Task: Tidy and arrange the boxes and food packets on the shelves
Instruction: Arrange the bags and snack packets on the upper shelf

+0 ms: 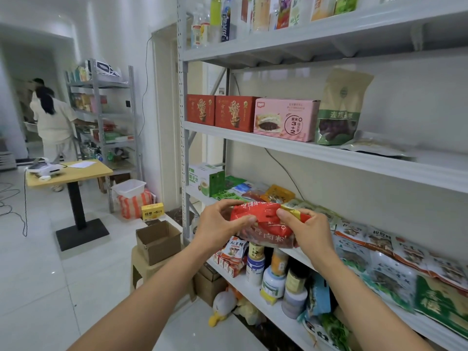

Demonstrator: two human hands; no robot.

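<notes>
Storeroom, white shelving (329, 154) fills the 12-to-3 side. Red packet (268, 219) is at centre, held in the air just in front of the packet shelf's edge. Left hand (220, 225) pinches its top edge at 9, thumb against curled fingers. Right hand (310, 231) pinches at 3, fingers curled tight. Step looks like straightening the packet before placing it. Next move needs a free slot, likely among the packets (379, 239) at 4. Boxes (235, 111) at 12 look lined up.

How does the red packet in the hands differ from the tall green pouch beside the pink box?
The red packet is pinched by the left hand and right hand; the green pouch stands upright on its shelf, untouched. The packet is crumpled; the pouch smooth. Both are soft bags.
</notes>
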